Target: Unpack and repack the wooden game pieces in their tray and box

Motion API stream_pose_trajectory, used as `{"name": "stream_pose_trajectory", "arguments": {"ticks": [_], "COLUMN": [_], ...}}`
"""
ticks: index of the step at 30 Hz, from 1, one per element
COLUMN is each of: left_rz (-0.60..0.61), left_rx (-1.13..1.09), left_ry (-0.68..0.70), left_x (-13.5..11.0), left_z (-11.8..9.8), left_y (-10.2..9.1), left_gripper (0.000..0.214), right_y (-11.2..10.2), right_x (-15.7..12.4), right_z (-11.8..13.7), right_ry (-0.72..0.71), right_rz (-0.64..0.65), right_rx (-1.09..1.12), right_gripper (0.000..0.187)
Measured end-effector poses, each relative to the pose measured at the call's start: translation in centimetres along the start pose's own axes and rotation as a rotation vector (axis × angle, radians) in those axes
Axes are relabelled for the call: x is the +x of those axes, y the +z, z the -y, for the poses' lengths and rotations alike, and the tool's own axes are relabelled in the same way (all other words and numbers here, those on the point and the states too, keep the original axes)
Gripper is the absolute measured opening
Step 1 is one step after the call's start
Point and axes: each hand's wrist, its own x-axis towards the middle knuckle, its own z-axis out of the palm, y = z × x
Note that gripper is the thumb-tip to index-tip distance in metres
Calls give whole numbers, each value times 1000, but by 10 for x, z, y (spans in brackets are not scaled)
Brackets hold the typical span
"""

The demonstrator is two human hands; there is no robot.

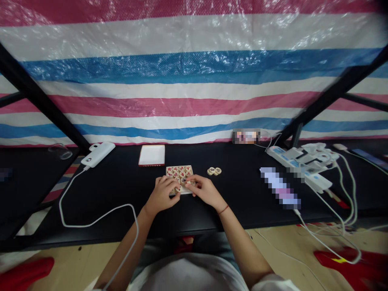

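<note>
A shallow open box (192, 171) of round xiangqi pieces sits on the black table in front of me. Its far rows show pieces with red characters (182, 169). My left hand (163, 194) covers the near left part, its thumb and fingers closed on a pale xiangqi piece (178, 188). Over the near right part, my right hand (206, 190) pinches another pale piece (189, 183) at its fingertips. The fingers hide part of the near rows. To the right of the box lie a few loose xiangqi pieces (214, 171) with dark characters.
The box lid (152, 155) lies open side up behind the box, to the left. A white power bank (98, 154) with a cable is at the left. On the right are a phone (280, 188), a power strip (298, 167) and tangled cables. A striped sheet (188, 97) hangs behind.
</note>
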Motion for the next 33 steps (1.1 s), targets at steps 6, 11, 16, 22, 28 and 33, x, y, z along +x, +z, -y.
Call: {"name": "stream_pose_trajectory", "arguments": {"ticks": [6,11,16,22,28,33], "left_rz": [-19,-9,-18,13,-29,-21], "left_rx": [37,53,65,56,50,60], "left_ry": [23,17,27,9,20,-25], "left_x": [-1,-3,-2,0,-1,-3], "left_z": [1,3,4,1,3,8], "left_y": [1,4,2,-2,0,-3], "left_gripper": [8,10,12,9,8,11], "right_y": [1,2,5,7,12,20], "right_x": [-3,-5,-6,-5,-6,-6], "right_z": [5,11,12,9,13,16], "right_ry": [-25,-82,-127,-146,-249,-292], "right_rz": [38,42,31,14,13,20], "right_rx": [-54,-167,-182,-163,-225,-399], "right_gripper": [32,20,19,18,26,28]}}
